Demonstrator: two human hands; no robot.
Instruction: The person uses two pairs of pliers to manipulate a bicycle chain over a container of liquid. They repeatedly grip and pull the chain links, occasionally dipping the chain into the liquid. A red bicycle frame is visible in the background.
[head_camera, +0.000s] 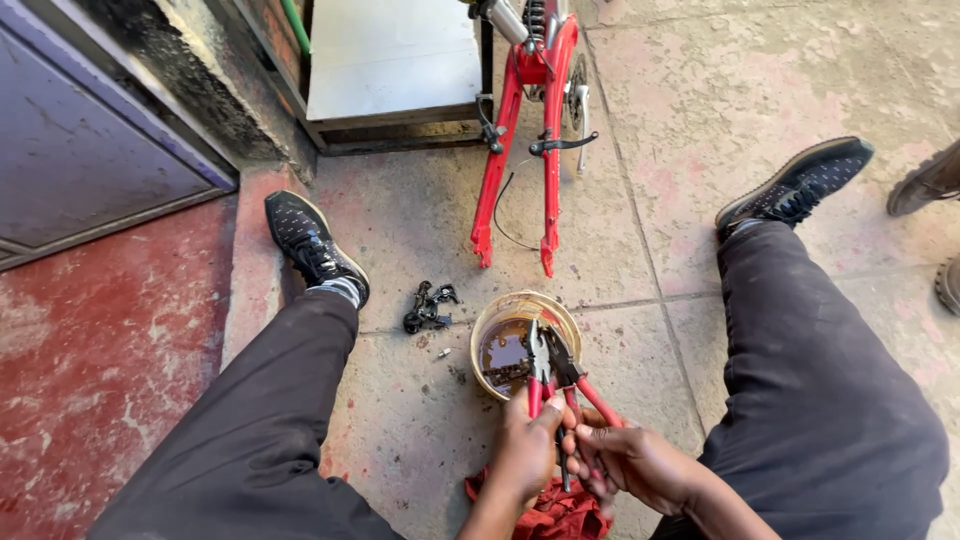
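Observation:
I sit on the ground with my legs spread. My left hand (525, 445) grips the red handles of one pair of pliers (538, 362). My right hand (630, 462) grips the red handles of a second pair of pliers (566, 367). Both sets of jaws meet over a small round tub (487, 320) holding dark oily liquid and what looks like a bicycle chain. I cannot tell what the jaws pinch. A red rag (545, 515) lies under my hands.
A red bicycle frame (520, 120) stands ahead, its rear stays on the concrete. A black derailleur (428, 305) and a small bolt (441, 353) lie left of the tub. A low wooden stand (390, 60) is behind. Another person's shoes (930, 180) show at right.

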